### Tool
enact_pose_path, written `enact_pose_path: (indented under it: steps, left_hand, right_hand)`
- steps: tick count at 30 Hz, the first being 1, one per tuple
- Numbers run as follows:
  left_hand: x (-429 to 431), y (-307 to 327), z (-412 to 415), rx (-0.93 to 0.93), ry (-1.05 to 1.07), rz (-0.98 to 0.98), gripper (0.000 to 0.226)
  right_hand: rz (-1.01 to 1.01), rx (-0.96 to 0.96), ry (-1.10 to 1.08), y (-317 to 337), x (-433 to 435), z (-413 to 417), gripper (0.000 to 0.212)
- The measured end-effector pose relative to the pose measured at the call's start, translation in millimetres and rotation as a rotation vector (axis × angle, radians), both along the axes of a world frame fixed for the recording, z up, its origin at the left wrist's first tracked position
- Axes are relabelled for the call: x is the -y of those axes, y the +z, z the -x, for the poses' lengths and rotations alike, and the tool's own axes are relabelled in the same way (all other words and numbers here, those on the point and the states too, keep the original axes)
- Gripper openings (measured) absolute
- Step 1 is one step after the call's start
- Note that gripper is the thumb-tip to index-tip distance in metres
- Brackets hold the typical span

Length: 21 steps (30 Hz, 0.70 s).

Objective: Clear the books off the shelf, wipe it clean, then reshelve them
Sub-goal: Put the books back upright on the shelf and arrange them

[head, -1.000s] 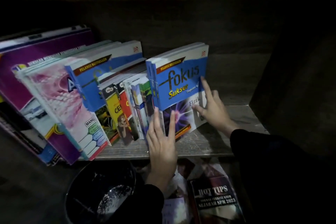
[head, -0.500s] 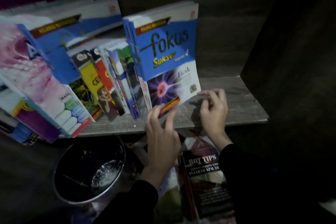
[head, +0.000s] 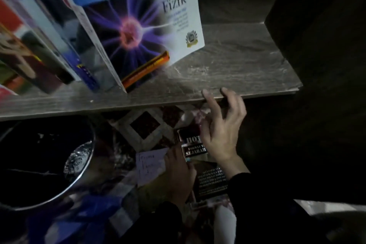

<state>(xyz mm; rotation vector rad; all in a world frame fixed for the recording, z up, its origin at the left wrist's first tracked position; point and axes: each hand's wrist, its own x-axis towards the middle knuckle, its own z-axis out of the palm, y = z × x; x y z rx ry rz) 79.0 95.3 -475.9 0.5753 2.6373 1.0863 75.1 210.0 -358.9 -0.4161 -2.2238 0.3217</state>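
Observation:
A blue and white Fizik book [head: 142, 25] leans left against a row of other books [head: 39, 49] on the grey wooden shelf [head: 227, 65]. Below the shelf lies a black book with white lettering [head: 210, 178] among other items on the floor. My right hand [head: 221, 130] hovers over that black book, fingers spread and curled, with two fingertips level with the shelf's front edge. My left hand [head: 178, 176] reaches down just left of the black book, resting beside a pale handwritten note [head: 150, 166]; its fingers are partly hidden and it is dim.
A round metal bucket [head: 59, 164] with a dark inside stands at the lower left under the shelf. A patterned cloth [head: 146, 125] lies on the floor behind the note. The dark side wall [head: 316, 45] bounds the shelf on the right.
Both hands have left the Fizik book and dropped below the shelf edge toward the black book on the floor. The view has tilted down and closer.

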Motion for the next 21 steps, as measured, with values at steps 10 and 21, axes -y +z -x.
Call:
enact_pose_path:
  steps: [10, 21]
  left_hand:
    - [-18, -73, -17, 0.200, -0.030, 0.043, 0.077]
    - [-19, -99, -14, 0.507, -0.011, -0.072, 0.112]
  right_hand:
    - [0.311, 0.556, -0.085, -119, 2, -54, 0.087]
    - [0.992, 0.893, -0.262, -183, -49, -92, 0.107]
